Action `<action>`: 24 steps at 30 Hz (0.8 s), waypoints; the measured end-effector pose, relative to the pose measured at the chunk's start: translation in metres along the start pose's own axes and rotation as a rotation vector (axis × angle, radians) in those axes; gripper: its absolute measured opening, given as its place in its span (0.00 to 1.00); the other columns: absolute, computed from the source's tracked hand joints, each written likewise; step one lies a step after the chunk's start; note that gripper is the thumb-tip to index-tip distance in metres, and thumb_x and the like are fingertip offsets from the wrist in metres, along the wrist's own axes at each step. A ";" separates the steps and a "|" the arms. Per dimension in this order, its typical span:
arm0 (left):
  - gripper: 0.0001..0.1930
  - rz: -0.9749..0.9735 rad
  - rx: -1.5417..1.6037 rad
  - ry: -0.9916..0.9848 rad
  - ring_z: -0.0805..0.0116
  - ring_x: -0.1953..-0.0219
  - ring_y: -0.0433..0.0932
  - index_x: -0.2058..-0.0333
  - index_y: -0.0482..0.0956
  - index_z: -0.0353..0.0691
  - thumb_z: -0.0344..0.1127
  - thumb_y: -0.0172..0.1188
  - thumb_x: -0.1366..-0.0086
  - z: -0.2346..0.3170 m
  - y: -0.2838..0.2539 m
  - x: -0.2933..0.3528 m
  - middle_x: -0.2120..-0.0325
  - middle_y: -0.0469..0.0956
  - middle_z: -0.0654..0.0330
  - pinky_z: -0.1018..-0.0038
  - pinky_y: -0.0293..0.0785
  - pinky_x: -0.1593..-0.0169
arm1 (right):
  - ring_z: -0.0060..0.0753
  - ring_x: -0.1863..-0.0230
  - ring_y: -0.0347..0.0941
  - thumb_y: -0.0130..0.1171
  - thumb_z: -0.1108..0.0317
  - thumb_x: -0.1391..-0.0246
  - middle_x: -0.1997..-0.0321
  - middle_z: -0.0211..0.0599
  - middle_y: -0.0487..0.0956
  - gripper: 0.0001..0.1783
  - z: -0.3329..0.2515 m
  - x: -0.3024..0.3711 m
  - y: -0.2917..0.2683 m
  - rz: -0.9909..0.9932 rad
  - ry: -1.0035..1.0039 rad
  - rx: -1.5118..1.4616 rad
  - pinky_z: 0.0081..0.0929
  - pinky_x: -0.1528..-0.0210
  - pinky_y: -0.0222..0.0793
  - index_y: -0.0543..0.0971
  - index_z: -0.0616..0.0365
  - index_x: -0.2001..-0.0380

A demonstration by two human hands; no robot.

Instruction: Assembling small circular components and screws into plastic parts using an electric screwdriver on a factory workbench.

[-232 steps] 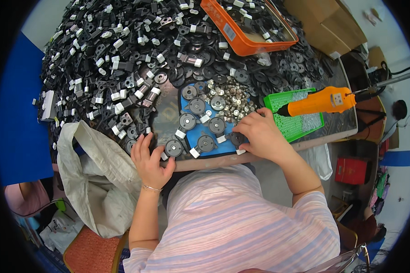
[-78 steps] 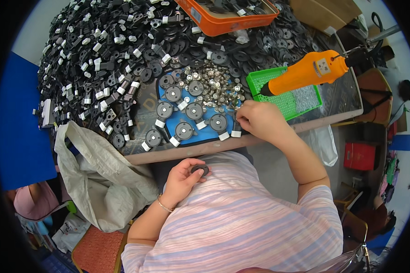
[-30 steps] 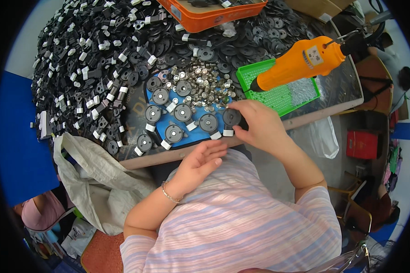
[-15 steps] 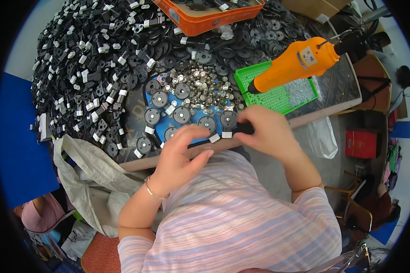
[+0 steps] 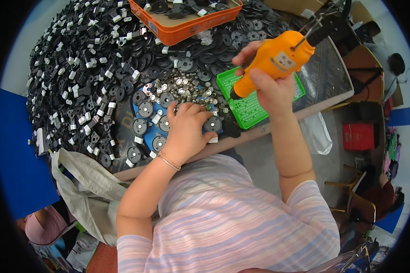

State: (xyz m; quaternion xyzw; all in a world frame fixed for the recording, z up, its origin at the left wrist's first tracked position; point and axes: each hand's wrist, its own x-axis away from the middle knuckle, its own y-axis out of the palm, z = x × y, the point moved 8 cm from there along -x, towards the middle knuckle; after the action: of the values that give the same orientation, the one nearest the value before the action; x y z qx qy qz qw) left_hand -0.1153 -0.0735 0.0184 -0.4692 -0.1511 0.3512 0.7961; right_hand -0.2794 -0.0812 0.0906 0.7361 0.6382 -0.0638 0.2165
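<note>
My right hand (image 5: 275,88) is wrapped around an orange electric screwdriver (image 5: 280,52), which hangs tilted with its dark tip over the left part of a green perforated tray (image 5: 255,120). Fingers spread, my left hand (image 5: 187,132) lies palm down over several black round discs with white tabs; what is under the palm is hidden. One disc (image 5: 212,123) shows just right of its fingers, another (image 5: 140,126) to its left. Beyond the fingertips is a heap of small shiny metal caps (image 5: 182,85). Discs and caps rest on a blue mat (image 5: 146,139).
A large pile of black parts with white ends (image 5: 77,77) covers the table's left side. An orange box (image 5: 187,32) with more parts stands at the back. A pale cloth sack (image 5: 84,182) hangs at the front left edge. Other people sit at both lower sides.
My right hand has left the disc at the table's front edge and taken hold of the screwdriver. My left hand has moved forward and spread over the discs. The view has shifted slightly.
</note>
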 end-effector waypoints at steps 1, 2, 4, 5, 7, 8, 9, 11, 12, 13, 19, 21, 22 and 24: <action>0.23 -0.030 -0.003 -0.022 0.63 0.50 0.68 0.61 0.81 0.44 0.40 0.71 0.60 -0.001 0.002 -0.001 0.60 0.76 0.64 0.51 0.45 0.39 | 0.40 0.56 0.75 0.59 0.67 0.51 0.54 0.43 0.72 0.23 -0.004 -0.003 0.004 0.003 -0.025 -0.071 0.35 0.58 0.74 0.66 0.61 0.52; 0.23 -0.032 -0.003 -0.020 0.63 0.50 0.68 0.61 0.81 0.44 0.40 0.71 0.60 0.000 0.002 -0.002 0.60 0.76 0.64 0.51 0.45 0.39 | 0.40 0.56 0.75 0.59 0.67 0.51 0.54 0.43 0.72 0.23 -0.003 -0.004 0.002 0.006 -0.025 -0.071 0.35 0.58 0.74 0.66 0.61 0.52; 0.23 -0.015 -0.034 -0.001 0.63 0.51 0.69 0.61 0.81 0.43 0.40 0.71 0.60 0.003 0.001 -0.002 0.61 0.77 0.64 0.51 0.45 0.39 | 0.38 0.62 0.76 0.58 0.64 0.49 0.58 0.44 0.73 0.22 0.002 -0.006 -0.002 0.009 0.039 -0.042 0.31 0.64 0.74 0.67 0.61 0.53; 0.23 -0.016 -0.034 0.006 0.63 0.51 0.69 0.61 0.81 0.43 0.40 0.71 0.60 0.004 0.002 -0.002 0.61 0.77 0.64 0.51 0.45 0.39 | 0.36 0.69 0.75 0.58 0.63 0.50 0.61 0.45 0.74 0.21 0.005 -0.005 -0.004 0.042 0.022 -0.067 0.28 0.67 0.72 0.68 0.62 0.56; 0.21 0.010 -0.029 0.005 0.64 0.51 0.68 0.63 0.81 0.44 0.40 0.71 0.59 0.003 0.003 -0.001 0.64 0.77 0.64 0.50 0.43 0.38 | 0.31 0.72 0.74 0.58 0.69 0.51 0.64 0.43 0.75 0.17 0.000 -0.003 -0.005 0.084 -0.059 -0.191 0.25 0.69 0.72 0.70 0.64 0.57; 0.21 0.009 -0.029 0.008 0.64 0.51 0.68 0.63 0.81 0.44 0.40 0.71 0.59 0.003 0.003 -0.001 0.64 0.77 0.64 0.50 0.43 0.38 | 0.26 0.76 0.73 0.58 0.74 0.52 0.68 0.40 0.76 0.15 -0.005 0.000 -0.008 0.122 -0.140 -0.314 0.23 0.71 0.71 0.72 0.66 0.59; 0.21 0.015 -0.030 0.003 0.64 0.51 0.69 0.63 0.81 0.44 0.40 0.71 0.59 0.003 0.003 0.000 0.65 0.78 0.64 0.50 0.43 0.38 | 0.25 0.78 0.71 0.57 0.76 0.52 0.69 0.40 0.75 0.14 -0.018 0.001 -0.011 0.162 -0.231 -0.265 0.21 0.74 0.70 0.72 0.65 0.60; 0.21 0.023 -0.029 -0.002 0.64 0.52 0.69 0.62 0.81 0.44 0.40 0.71 0.59 0.004 0.003 0.000 0.65 0.78 0.64 0.50 0.43 0.38 | 0.25 0.78 0.72 0.57 0.79 0.53 0.69 0.40 0.75 0.14 -0.032 0.005 -0.016 0.218 -0.316 -0.257 0.20 0.74 0.70 0.73 0.65 0.60; 0.21 0.023 -0.032 -0.006 0.64 0.52 0.69 0.62 0.81 0.44 0.39 0.71 0.59 0.004 0.002 0.000 0.65 0.78 0.64 0.50 0.44 0.38 | 0.23 0.77 0.72 0.58 0.82 0.55 0.70 0.38 0.75 0.14 -0.034 0.008 -0.018 0.228 -0.315 -0.153 0.18 0.73 0.70 0.72 0.64 0.62; 0.22 0.023 -0.035 -0.011 0.64 0.52 0.69 0.62 0.81 0.43 0.39 0.71 0.59 0.005 0.002 0.000 0.66 0.78 0.63 0.50 0.44 0.38 | 0.23 0.77 0.72 0.58 0.82 0.55 0.70 0.38 0.75 0.14 -0.029 0.010 -0.020 0.230 -0.316 -0.150 0.18 0.73 0.70 0.72 0.64 0.62; 0.22 0.034 -0.055 -0.010 0.64 0.52 0.69 0.61 0.80 0.43 0.39 0.70 0.59 0.006 0.003 0.002 0.66 0.78 0.63 0.49 0.44 0.39 | 0.26 0.78 0.70 0.52 0.85 0.54 0.72 0.40 0.73 0.12 -0.003 0.016 -0.012 0.235 -0.262 0.040 0.21 0.74 0.68 0.70 0.66 0.63; 0.23 0.035 -0.061 -0.013 0.64 0.52 0.69 0.61 0.80 0.43 0.39 0.70 0.59 0.006 0.003 0.002 0.66 0.78 0.63 0.49 0.44 0.39 | 0.26 0.78 0.70 0.52 0.85 0.53 0.72 0.40 0.73 0.12 0.001 0.015 -0.011 0.230 -0.280 0.085 0.21 0.75 0.69 0.70 0.66 0.63; 0.23 0.035 -0.068 -0.015 0.65 0.52 0.69 0.60 0.80 0.43 0.40 0.70 0.59 0.006 0.003 0.002 0.65 0.78 0.63 0.49 0.44 0.39 | 0.25 0.78 0.70 0.52 0.85 0.53 0.72 0.40 0.73 0.11 0.001 0.015 -0.010 0.228 -0.300 0.130 0.20 0.75 0.69 0.70 0.66 0.63; 0.23 0.034 -0.066 -0.016 0.65 0.52 0.69 0.60 0.80 0.43 0.40 0.70 0.59 0.005 0.003 0.003 0.65 0.78 0.63 0.49 0.44 0.39 | 0.24 0.78 0.70 0.52 0.85 0.52 0.72 0.40 0.73 0.11 0.002 0.014 -0.009 0.223 -0.299 0.130 0.20 0.75 0.69 0.70 0.66 0.63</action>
State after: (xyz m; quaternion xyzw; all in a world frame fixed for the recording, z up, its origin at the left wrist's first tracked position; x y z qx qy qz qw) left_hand -0.1175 -0.0676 0.0183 -0.4949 -0.1608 0.3634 0.7728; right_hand -0.2856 -0.0688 0.0811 0.7969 0.5079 -0.1890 0.2668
